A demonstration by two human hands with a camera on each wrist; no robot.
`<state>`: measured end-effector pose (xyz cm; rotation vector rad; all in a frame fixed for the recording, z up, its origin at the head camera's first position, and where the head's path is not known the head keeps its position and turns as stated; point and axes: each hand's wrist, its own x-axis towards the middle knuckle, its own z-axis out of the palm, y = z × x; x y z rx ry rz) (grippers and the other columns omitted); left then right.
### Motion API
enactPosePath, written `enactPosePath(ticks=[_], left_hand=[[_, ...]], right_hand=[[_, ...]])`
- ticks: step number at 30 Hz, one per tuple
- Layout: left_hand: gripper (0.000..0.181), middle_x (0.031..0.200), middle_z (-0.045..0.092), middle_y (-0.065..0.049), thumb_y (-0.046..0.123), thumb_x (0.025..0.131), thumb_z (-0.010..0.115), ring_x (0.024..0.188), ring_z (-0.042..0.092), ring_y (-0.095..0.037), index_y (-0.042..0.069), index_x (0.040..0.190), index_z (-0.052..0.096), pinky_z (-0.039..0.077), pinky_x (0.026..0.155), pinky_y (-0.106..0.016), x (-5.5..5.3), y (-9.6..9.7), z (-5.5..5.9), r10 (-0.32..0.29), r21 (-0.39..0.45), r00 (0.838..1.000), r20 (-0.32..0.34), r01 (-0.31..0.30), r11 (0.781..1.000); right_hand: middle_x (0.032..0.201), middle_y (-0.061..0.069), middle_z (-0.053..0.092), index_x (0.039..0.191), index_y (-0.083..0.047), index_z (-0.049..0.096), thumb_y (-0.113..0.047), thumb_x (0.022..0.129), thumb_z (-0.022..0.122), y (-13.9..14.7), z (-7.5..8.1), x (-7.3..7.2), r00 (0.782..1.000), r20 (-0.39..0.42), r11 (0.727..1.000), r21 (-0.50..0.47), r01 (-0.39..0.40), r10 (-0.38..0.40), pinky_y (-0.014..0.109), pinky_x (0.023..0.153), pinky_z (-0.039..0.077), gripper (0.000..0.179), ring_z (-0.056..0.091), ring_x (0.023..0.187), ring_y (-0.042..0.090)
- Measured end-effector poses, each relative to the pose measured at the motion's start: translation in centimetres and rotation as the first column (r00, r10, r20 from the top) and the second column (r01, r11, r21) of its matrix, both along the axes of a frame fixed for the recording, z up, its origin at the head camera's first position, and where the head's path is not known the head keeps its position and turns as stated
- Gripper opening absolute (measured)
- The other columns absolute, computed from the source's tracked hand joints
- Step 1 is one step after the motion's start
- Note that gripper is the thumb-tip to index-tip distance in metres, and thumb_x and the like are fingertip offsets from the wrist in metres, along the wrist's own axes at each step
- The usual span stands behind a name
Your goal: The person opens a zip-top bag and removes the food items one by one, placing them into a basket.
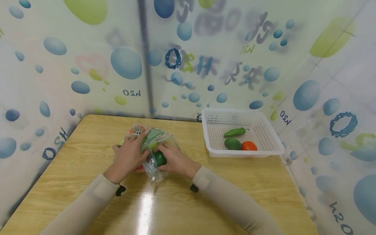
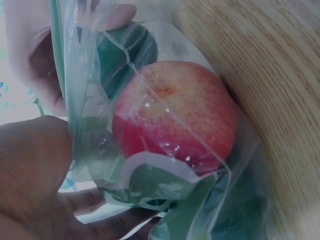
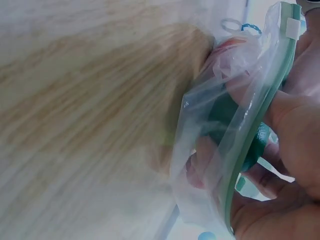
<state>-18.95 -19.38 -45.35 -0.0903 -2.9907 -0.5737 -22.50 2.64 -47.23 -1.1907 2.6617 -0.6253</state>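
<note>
A clear zip bag [image 1: 153, 173] with a green closure strip lies on the table, filled with fruit and vegetables. My left hand [image 1: 129, 155] grips the bag at its mouth, its fingers partly hidden behind the plastic. In the left wrist view a red-and-yellow apple [image 2: 175, 115] shows through the film, with a dark green shape behind it. My right hand [image 1: 177, 160] reaches into the bag's opening and holds a dark green, avocado-like fruit [image 1: 160, 158] between thumb and fingers. The bag's green strip [image 3: 250, 135] crosses in front of that hand in the right wrist view.
To the right stands a white perforated basket [image 1: 246, 152]. In it lie a green chili pepper [image 1: 235, 132], a dark green avocado-like fruit [image 1: 233, 144] and a red tomato [image 1: 249, 146]. A patterned curtain [image 1: 176, 88] hangs behind the wooden table [image 1: 229, 189].
</note>
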Motion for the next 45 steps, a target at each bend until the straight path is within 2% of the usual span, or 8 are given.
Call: enactPosePath(ticks=[7, 18, 25, 34, 40, 45], left_hand=[[0.068, 0.163, 0.065, -0.033, 0.028, 0.108, 0.077, 0.153, 0.054, -0.062, 0.013, 0.171, 0.056, 0.036, 0.1, -0.103, 0.0, 0.0, 0.1, -0.005, 0.012, 1.0, 0.011, 0.005, 1.0], [0.069, 0.166, 0.061, -0.035, 0.028, 0.109, 0.076, 0.155, 0.049, -0.063, 0.013, 0.173, 0.054, 0.035, 0.099, -0.104, -0.1, -0.2, 0.2, 0.0, 0.031, 1.0, 0.022, -0.001, 1.0], [0.068, 0.168, 0.059, -0.033, 0.029, 0.11, 0.075, 0.157, 0.047, -0.062, 0.015, 0.173, 0.055, 0.036, 0.099, -0.102, -0.2, -0.4, 0.0, 0.011, 0.042, 0.999, 0.033, -0.012, 0.999], [0.064, 0.168, 0.058, -0.032, 0.028, 0.111, 0.072, 0.158, 0.045, -0.06, 0.015, 0.172, 0.056, 0.033, 0.101, -0.104, -0.1, -0.4, 0.0, 0.016, 0.065, 0.999, 0.032, -0.019, 0.998], [0.065, 0.169, 0.057, -0.032, 0.028, 0.111, 0.072, 0.158, 0.045, -0.06, 0.014, 0.172, 0.056, 0.032, 0.101, -0.104, -0.1, -0.5, 0.0, 0.017, 0.071, 0.999, 0.029, -0.019, 0.997], [0.066, 0.169, 0.057, -0.032, 0.029, 0.11, 0.072, 0.156, 0.047, -0.061, 0.015, 0.173, 0.055, 0.036, 0.1, -0.102, -0.1, -0.6, 0.0, 0.02, 0.062, 0.999, 0.026, -0.022, 0.998]], right_hand=[[0.165, 0.008, 0.063, 0.151, -0.016, 0.068, -0.032, 0.096, 0.099, 0.8, 0.7, -0.2, 0.999, -0.042, 1.0, 0.009, 0.016, -0.016, 0.043, 0.125, 0.059, 0.065, 0.063, 0.155, 0.025], [0.162, 0.008, 0.063, 0.149, -0.015, 0.072, -0.029, 0.095, 0.101, 2.2, 2.5, 0.1, 0.999, -0.04, 0.995, -0.098, 0.008, -0.012, 0.049, 0.119, 0.063, 0.063, 0.068, 0.147, 0.028], [0.152, 0.011, 0.068, 0.148, -0.013, 0.072, -0.022, 0.094, 0.101, 3.9, 4.0, 0.6, 0.998, -0.069, 0.979, -0.203, -0.018, 0.004, 0.045, 0.108, 0.069, 0.061, 0.076, 0.131, 0.028], [0.152, 0.012, 0.068, 0.151, -0.01, 0.07, -0.023, 0.096, 0.1, 7.0, 5.9, 0.9, 0.993, -0.103, 0.966, -0.258, 0.023, -0.051, 0.032, 0.099, 0.069, 0.064, 0.078, 0.123, 0.024], [0.149, 0.011, 0.071, 0.148, -0.011, 0.072, -0.023, 0.094, 0.101, 9.0, 6.3, 0.5, 0.979, -0.18, 0.96, -0.278, 0.044, -0.097, 0.033, 0.092, 0.07, 0.063, 0.081, 0.116, 0.023], [0.148, 0.011, 0.072, 0.148, -0.011, 0.072, -0.021, 0.092, 0.103, 10.6, 6.5, -0.1, 0.973, -0.17, 0.953, -0.287, 0.1, -0.154, 0.039, 0.09, 0.072, 0.064, 0.08, 0.115, 0.025]])
